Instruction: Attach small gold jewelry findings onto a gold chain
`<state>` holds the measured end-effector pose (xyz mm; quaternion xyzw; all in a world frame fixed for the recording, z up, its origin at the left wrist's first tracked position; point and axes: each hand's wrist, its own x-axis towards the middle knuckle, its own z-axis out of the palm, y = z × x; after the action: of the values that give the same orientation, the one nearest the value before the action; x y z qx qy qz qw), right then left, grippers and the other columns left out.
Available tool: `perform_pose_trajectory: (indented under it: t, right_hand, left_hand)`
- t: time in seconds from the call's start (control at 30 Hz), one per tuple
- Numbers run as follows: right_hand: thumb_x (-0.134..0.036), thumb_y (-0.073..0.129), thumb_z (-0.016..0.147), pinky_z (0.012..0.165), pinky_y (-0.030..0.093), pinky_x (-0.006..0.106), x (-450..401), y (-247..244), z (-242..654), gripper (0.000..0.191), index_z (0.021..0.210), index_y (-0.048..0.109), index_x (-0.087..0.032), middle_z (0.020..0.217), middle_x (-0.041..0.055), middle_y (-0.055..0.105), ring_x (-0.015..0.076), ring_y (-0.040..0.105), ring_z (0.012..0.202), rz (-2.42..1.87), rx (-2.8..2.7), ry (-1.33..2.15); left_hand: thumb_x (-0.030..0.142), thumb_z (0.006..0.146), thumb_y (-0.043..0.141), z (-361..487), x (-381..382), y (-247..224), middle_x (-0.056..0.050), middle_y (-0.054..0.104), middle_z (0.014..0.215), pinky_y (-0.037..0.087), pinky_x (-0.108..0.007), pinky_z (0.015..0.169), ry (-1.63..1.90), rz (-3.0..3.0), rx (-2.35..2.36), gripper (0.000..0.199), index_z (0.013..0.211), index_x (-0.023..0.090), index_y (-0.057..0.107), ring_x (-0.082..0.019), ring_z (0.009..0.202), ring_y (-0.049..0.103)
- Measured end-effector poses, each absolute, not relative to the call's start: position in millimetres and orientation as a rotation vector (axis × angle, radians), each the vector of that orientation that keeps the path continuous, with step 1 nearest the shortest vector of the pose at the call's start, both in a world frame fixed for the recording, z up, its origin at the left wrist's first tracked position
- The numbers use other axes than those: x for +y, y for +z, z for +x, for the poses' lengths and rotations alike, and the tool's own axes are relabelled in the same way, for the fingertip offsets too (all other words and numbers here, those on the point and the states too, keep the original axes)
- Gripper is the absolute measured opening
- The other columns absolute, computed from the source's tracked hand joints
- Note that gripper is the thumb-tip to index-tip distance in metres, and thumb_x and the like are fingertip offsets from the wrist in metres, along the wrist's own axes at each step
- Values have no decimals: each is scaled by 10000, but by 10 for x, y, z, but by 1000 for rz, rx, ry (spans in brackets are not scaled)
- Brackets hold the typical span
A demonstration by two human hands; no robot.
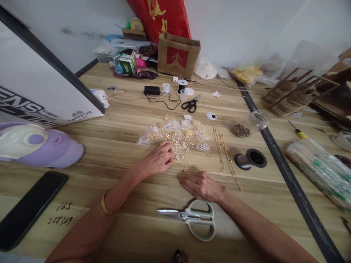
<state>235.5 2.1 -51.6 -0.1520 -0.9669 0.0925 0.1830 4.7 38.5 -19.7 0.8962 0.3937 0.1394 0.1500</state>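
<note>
My left hand rests at the lower left edge of a pile of small gold and clear beads, its fingers curled together; what they hold, if anything, is too small to name. A thin gold chain lies just right of its fingertips. My right hand lies palm down on the wooden table, fingers stretched out to the left, with nothing visible in it. Below it are light-handled scissors, blades to the left. Small plastic bags of findings surround the beads.
Gold chains and a wire spool lie to the right. Black scissors, a black adapter and a paper bag are behind. A phone and a purple-white object lie left; wrapped sticks lie far right.
</note>
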Motion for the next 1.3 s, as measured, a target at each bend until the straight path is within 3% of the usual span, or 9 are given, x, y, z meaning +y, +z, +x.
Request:
perform_pose_trajectory:
  t: [0.63,1.3]
  right_hand:
    - [-119,435,929,567,429,255,28,-525,2351,149,926,584,-111,752,53,634,130,576,643,-402,-2719,265]
    - [-134,426,938,583,440,244,46,-488,2331,152,895,572,-123,715,48,622,124,575,636,-437,-2686,313]
  left_hand:
    - [120,795,575,75,402,-161,-83,529,1010,413,-397,945,428,2540,1129,162,647,138,637,-233,1073,448]
    - [83,780,585,-202,615,-323,-45,605,864,448,-350,843,769,2423,1333,106,770,164,653,-192,918,547]
